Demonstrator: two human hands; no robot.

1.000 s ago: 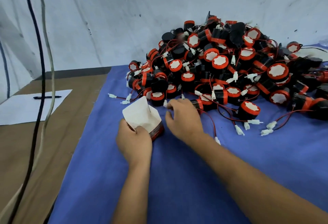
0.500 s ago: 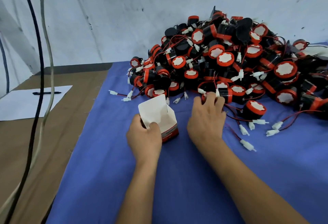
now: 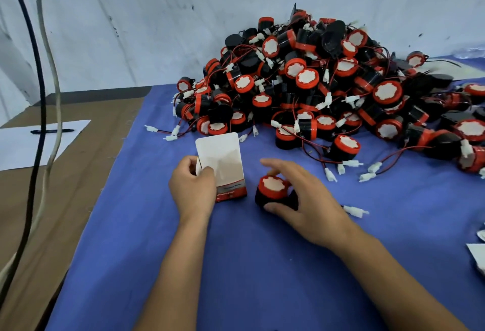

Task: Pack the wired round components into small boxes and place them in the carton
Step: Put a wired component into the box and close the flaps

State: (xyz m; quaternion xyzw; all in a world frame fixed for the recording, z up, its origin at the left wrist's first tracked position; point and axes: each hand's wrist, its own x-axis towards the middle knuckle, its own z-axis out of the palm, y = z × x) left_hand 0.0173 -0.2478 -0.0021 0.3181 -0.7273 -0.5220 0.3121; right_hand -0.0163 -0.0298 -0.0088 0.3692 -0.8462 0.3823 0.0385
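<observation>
My left hand (image 3: 193, 190) grips a small white box (image 3: 223, 166) with a red and grey band at its base, its flap standing open. Just right of the box, my right hand (image 3: 307, 203) holds one round black component with a red rim and white centre (image 3: 273, 189), fingers curled round it on the blue cloth. Its white connector (image 3: 355, 210) trails out to the right of my wrist. A large heap of the same wired components (image 3: 315, 89) lies behind, against the wall.
The blue cloth (image 3: 236, 265) covers the table; a brown surface (image 3: 65, 186) lies to the left with a white sheet (image 3: 23, 144) and a pen (image 3: 51, 131). Two cables (image 3: 39, 94) hang at the left. White packaging scraps (image 3: 479, 254) show at the right edge.
My right hand pulled back from the heap with one component in it, bringing it beside the box. My left hand kept hold of the box, which now stands more upright.
</observation>
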